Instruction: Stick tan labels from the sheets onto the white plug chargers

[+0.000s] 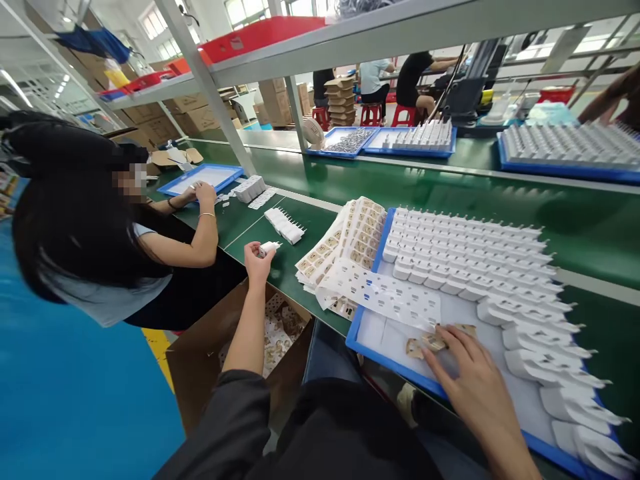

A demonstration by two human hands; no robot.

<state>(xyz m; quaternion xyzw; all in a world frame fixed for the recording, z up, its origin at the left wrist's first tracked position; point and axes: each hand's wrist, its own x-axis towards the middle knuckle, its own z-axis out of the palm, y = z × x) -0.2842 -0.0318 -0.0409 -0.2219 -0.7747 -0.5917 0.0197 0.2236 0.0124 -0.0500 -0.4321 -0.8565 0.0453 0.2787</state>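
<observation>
My left hand point(257, 263) is closed around a white plug-in charger point(270, 248), its pins pointing right, above the green bench. A short row of similar white chargers point(285, 225) lies just beyond it. My right hand point(470, 373) is low over the front of a blue-rimmed tray point(387, 367), thumb and fingers closed on a crumpled strip of brown stickers point(434, 342). Beside that hand, a translucent sheet with small printed marks point(395, 297) lies across the tray edge. Many white chargers point(465, 253) stand in rows in the tray, pins up.
Fanned sticker sheets point(345, 240) lie left of the tray. Below the bench edge, a cardboard box point(200, 360) holds scrap paper. A co-worker point(95, 233) sits at left, handling something small by another tray point(200, 179). A shelf post point(205, 87) rises behind the bench.
</observation>
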